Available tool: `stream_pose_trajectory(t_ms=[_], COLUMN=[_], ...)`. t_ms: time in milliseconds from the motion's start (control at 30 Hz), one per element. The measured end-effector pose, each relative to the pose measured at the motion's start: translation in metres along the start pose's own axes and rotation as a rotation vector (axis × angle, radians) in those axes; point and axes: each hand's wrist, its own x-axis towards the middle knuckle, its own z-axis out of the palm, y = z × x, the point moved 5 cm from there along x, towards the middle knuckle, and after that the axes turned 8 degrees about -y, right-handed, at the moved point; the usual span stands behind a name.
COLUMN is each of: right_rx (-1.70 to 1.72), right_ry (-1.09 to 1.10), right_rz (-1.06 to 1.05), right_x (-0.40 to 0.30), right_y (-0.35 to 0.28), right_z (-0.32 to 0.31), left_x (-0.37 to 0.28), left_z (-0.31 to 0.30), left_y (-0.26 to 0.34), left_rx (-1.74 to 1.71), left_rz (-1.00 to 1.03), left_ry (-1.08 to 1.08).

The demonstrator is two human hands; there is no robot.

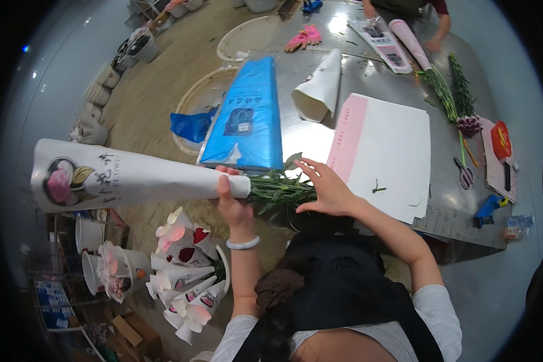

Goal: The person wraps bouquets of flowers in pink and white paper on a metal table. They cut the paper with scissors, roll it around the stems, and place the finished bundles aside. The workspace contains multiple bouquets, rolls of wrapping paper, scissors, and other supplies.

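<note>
My left hand (235, 208) is closed around the narrow end of a white printed paper flower sleeve (172, 178). The sleeve lies almost level and points left, its wide end away from my body. Green leafy stems (278, 190) come out of the narrow end to the right; any blooms inside are hidden. Beside the stem ends is my right hand (332, 188), thumb and fingers spread wide. Whether its palm touches the leaves is hard to tell. Just right of it, a stack of white paper sheets (384, 149) with a pink strip rests on the metal table (366, 74).
Beyond my hands lie a blue plastic-wrapped pack (249, 117) and an empty paper cone (321, 88). Scissors (465, 174), a blue tape dispenser (488, 210) and pink gloves (304, 38) are on the table. Buckets of wrapped flowers (190, 271) stand lower left. Another person's hand (434, 43) is across the table.
</note>
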Motion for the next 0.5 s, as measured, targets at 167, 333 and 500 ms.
stream_pose_trajectory(t_ms=[167,333,500], right_rx=[0.033,0.372,0.095], right_ry=[-0.059,-0.410,0.074], right_rz=[0.343,0.437,0.402], right_x=[-0.024,-0.059,-0.034], right_y=[0.031,0.073,0.086], right_z=[0.000,-0.008,-0.041], left_x=[-0.017,0.029,0.036], left_z=[0.027,0.014,0.019], left_y=[-0.064,-0.097,-0.169], left_rx=[-0.115,-0.350,-0.372], left_rz=[-0.223,-0.469,-0.678], left_ry=[-0.184,-0.261,-0.110])
